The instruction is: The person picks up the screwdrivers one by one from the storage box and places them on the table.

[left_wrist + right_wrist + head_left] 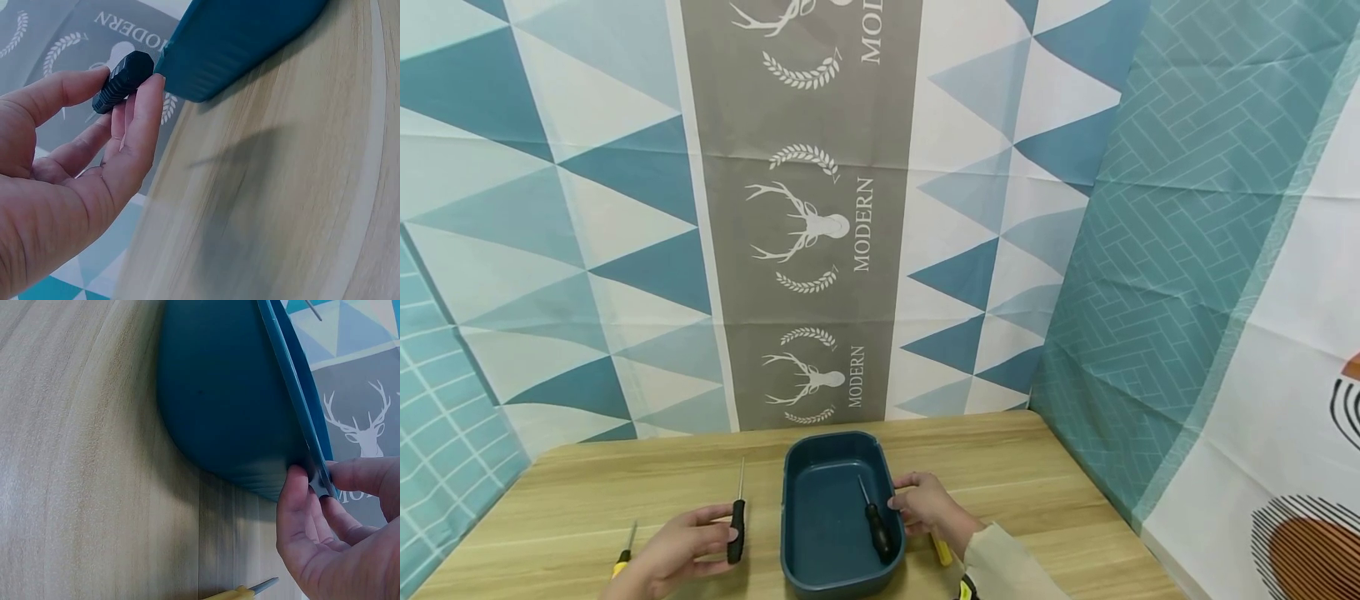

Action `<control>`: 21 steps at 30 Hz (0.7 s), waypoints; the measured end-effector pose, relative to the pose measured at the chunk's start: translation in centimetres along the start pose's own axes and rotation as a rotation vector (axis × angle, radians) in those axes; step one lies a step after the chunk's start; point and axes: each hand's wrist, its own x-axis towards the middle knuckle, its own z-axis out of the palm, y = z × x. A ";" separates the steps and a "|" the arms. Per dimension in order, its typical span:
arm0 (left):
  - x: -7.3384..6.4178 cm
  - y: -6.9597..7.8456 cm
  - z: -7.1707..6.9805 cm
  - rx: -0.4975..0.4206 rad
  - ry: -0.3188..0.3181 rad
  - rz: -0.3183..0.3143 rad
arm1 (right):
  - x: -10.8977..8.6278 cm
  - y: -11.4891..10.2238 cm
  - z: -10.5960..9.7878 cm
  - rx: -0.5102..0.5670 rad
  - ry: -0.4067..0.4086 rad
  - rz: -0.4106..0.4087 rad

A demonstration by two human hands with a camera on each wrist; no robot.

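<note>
My left hand (688,542) pinches a black-handled screwdriver (737,530) between thumb and fingers, its thin shaft pointing away from me. In the left wrist view the butt of the black handle shows at the fingertips, raised over the table. A dark blue rectangular bin (827,533) stands just right of it. My right hand (927,502) grips the bin's right rim, thumb over the inside and fingers against the outer wall. Inside the bin, along its right side, lies another black screwdriver (877,529).
On the wooden table (1000,467), a yellow-handled screwdriver (622,557) lies by my left forearm. Another yellow-handled tool (942,550) lies under my right wrist, its grey tip showing in the right wrist view. Patterned cloth (805,250) hangs behind the table.
</note>
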 end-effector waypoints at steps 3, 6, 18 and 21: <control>-0.3 -0.2 -0.6 -0.006 -0.013 0.000 | -0.1 0.0 0.0 0.001 -0.001 0.000; -0.7 -0.4 -1.3 -0.015 -0.033 0.011 | 0.0 0.0 0.0 0.001 -0.003 -0.003; -1.9 -0.9 -3.0 -0.065 0.004 -0.040 | 0.1 0.3 -0.1 0.002 -0.009 -0.024; -2.1 -0.9 -3.2 -0.062 0.024 -0.053 | 0.1 0.3 -0.1 0.001 -0.011 -0.025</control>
